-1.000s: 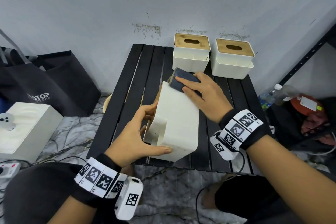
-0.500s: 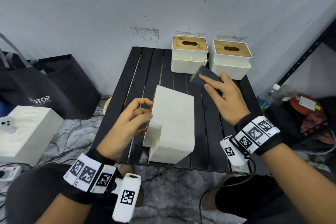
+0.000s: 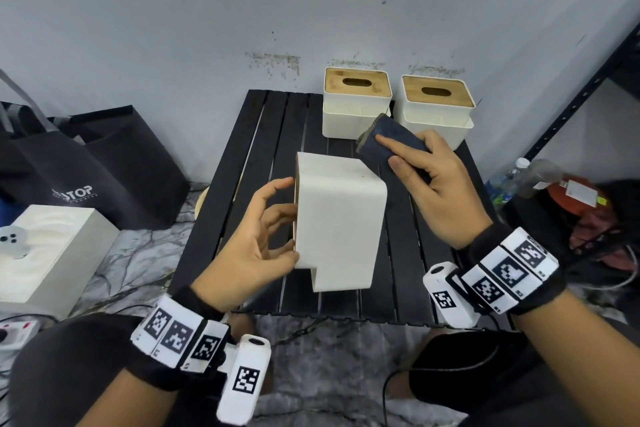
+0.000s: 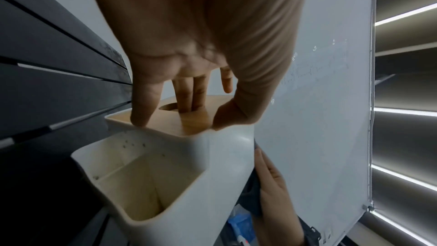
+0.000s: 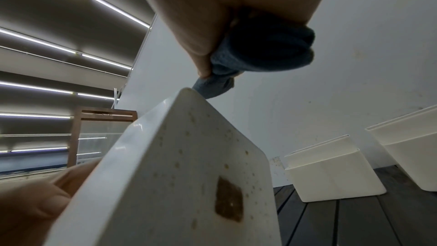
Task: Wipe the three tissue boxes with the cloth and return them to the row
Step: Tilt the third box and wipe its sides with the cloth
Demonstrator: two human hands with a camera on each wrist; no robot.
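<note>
My left hand (image 3: 252, 239) steadied the tipped tissue box (image 3: 341, 222) on the black worktop (image 3: 242, 156), thumb and fingertips against its wooden lid (image 4: 189, 121), grip wide. My right hand (image 3: 426, 184) pinched the folded blue cloth (image 3: 384, 135) just above the box's far corner. The other two boxes (image 3: 356, 104) (image 3: 437, 111) stood side by side against the wall.

Left hand (image 4: 189, 48) fingertips on tipped tissue box (image 4: 212, 175) wooden lid (image 4: 187, 119), slatted table (image 4: 47, 63) beside
</note>
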